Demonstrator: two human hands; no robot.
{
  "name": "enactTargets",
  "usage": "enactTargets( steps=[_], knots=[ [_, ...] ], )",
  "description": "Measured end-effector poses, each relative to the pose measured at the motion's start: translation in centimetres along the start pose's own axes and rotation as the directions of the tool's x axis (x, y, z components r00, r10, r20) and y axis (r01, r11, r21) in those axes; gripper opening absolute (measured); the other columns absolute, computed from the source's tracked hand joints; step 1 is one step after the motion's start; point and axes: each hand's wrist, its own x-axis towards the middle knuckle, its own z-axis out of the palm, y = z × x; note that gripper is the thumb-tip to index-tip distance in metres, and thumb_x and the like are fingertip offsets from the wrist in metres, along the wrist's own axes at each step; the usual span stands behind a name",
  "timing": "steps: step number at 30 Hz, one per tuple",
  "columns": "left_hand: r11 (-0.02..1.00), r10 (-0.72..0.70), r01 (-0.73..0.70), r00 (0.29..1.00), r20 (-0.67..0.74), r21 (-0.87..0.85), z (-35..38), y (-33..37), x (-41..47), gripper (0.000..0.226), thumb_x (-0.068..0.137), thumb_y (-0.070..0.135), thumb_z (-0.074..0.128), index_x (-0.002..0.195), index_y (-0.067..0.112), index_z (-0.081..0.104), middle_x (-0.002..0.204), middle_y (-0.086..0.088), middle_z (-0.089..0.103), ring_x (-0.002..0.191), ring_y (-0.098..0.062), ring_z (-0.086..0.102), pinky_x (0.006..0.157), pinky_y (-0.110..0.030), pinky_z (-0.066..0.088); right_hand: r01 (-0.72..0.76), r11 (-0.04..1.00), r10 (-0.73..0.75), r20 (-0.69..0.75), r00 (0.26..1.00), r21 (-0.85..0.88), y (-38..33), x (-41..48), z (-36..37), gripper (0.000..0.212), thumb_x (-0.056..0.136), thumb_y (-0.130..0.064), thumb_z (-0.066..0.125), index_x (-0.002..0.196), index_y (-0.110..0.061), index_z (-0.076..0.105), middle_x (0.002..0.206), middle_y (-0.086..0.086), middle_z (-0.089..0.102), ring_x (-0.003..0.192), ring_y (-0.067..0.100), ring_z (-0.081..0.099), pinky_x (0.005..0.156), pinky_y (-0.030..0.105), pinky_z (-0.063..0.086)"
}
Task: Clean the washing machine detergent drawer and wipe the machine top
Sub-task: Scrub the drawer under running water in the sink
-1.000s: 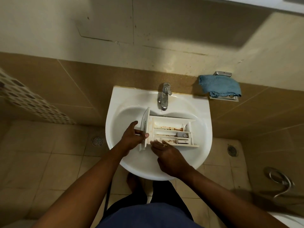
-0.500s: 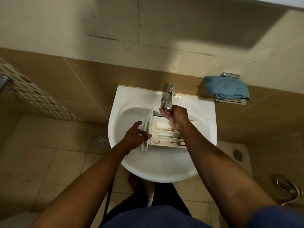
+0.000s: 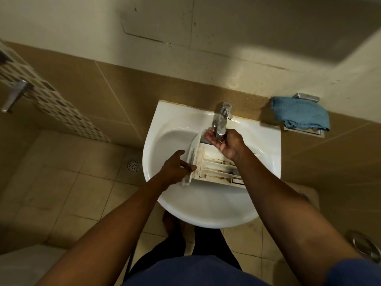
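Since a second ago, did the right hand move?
Yes. The right hand left the near edge of the drawer and went up to the tap at the back of the sink, where it cups the spout.

One drawer (image 3: 214, 164), one tap (image 3: 221, 118), one cloth (image 3: 300, 113)

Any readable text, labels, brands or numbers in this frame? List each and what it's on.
Short line of print along the front panel of the detergent drawer: too blurred to read.
No other text shows: none on the tap, the sink or the blue cloth.
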Motion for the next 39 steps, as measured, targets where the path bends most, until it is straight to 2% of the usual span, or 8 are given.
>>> enactTargets(
  steps=[8, 14, 16, 20, 23, 27, 33, 39],
  knots=[
    [1.0, -0.012, 0.012, 1.0, 0.002, -0.009, 0.1, 0.0, 0.1, 0.084, 0.089, 0.029, 0.077, 0.157, 0.023, 0.028, 0.113, 0.001, 0.064, 0.11, -0.027, 0.065, 0.081, -0.043, 0.062, 0.026, 0.99, -0.035, -0.065, 0.997, -0.139, -0.4, 0.2, -0.7, 0.038, 0.093, 0.009, 0.03, 0.115, 0.016, 0.06, 0.103, 0.032, 0.071, 0.092, 0.042, 0.074, 0.082, 0.051, 0.062],
    [0.998, -0.005, 0.005, 1.0, 0.007, -0.058, 0.0, -0.5, 0.2, 0.085, 0.088, 0.03, 0.079, 0.157, 0.024, 0.029, 0.111, 0.0, 0.065, 0.108, -0.026, 0.065, 0.075, -0.042, 0.063, 0.063, 0.845, -0.122, -0.078, 0.989, -0.532, 2.9, -3.0, -1.4, 0.034, 0.094, 0.01, 0.037, 0.093, 0.008, 0.071, 0.1, 0.026, 0.075, 0.089, 0.036, 0.076, 0.087, 0.046, 0.062],
    [0.997, -0.001, 0.002, 1.0, 0.013, -0.072, 0.0, -0.6, 0.3, 0.086, 0.088, 0.03, 0.08, 0.157, 0.024, 0.029, 0.114, -0.002, 0.066, 0.107, -0.026, 0.066, 0.072, -0.039, 0.063, 0.212, 0.724, -0.251, 0.036, 0.967, -0.656, 4.8, -4.3, -1.7, 0.03, 0.093, 0.011, 0.049, 0.088, 0.0, 0.076, 0.098, 0.017, 0.076, 0.092, 0.029, 0.073, 0.095, 0.043, 0.058],
    [0.994, 0.011, -0.009, 1.0, 0.021, -0.107, -0.1, -0.9, 0.5, 0.089, 0.086, 0.028, 0.082, 0.157, 0.026, 0.03, 0.113, -0.004, 0.068, 0.105, -0.026, 0.068, 0.075, -0.042, 0.064, 0.572, -0.055, -0.313, 0.558, 0.768, -0.818, 8.8, -8.2, -4.1, 0.049, 0.088, 0.011, 0.049, 0.124, -0.011, 0.073, 0.124, 0.01, 0.072, 0.115, 0.018, 0.065, 0.104, 0.017, 0.045],
    [0.993, 0.022, -0.02, 1.0, 0.016, -0.115, -0.1, -1.1, 0.7, 0.09, 0.085, 0.029, 0.083, 0.157, 0.026, 0.029, 0.115, -0.006, 0.067, 0.104, -0.026, 0.068, 0.075, -0.042, 0.064, 0.605, -0.422, -0.132, 0.706, 0.695, -0.675, 10.8, -11.1, -6.1, 0.056, 0.083, 0.002, 0.045, 0.134, -0.007, 0.065, 0.132, 0.015, 0.067, 0.117, 0.033, 0.066, 0.099, 0.042, 0.055],
    [0.991, 0.022, -0.017, 0.999, 0.034, -0.135, -0.3, -1.2, 0.6, 0.09, 0.085, 0.03, 0.082, 0.158, 0.026, 0.028, 0.115, -0.008, 0.067, 0.104, -0.028, 0.068, 0.079, -0.046, 0.064, 0.53, -0.447, -0.256, 0.671, 0.696, -0.721, 9.8, -11.8, -5.7, 0.043, 0.084, -0.008, 0.048, 0.117, -0.005, 0.074, 0.116, 0.016, 0.074, 0.103, 0.034, 0.071, 0.091, 0.039, 0.058],
    [0.992, 0.026, -0.021, 0.999, 0.034, -0.127, -0.3, -1.0, 0.6, 0.093, 0.084, 0.03, 0.084, 0.158, 0.027, 0.028, 0.115, -0.008, 0.068, 0.105, -0.027, 0.068, 0.071, -0.038, 0.064, 0.515, -0.499, -0.143, 0.652, 0.744, -0.697, 11.0, -10.1, -4.7, 0.07, 0.085, 0.001, 0.054, 0.153, -0.002, 0.039, 0.159, 0.022, 0.039, 0.146, 0.036, 0.039, 0.121, 0.044, 0.034],
    [0.994, 0.025, -0.019, 0.998, 0.052, -0.107, -0.3, -1.0, 0.6, 0.091, 0.087, 0.029, 0.081, 0.159, 0.026, 0.025, 0.108, -0.003, 0.068, 0.104, -0.025, 0.067, 0.073, -0.039, 0.063, 0.424, -0.678, -0.129, 0.665, 0.736, -0.601, 9.1, -11.8, -6.5, 0.036, 0.083, -0.011, 0.049, 0.111, -0.008, 0.071, 0.109, 0.014, 0.074, 0.097, 0.034, 0.07, 0.089, 0.037, 0.055]
  ],
)
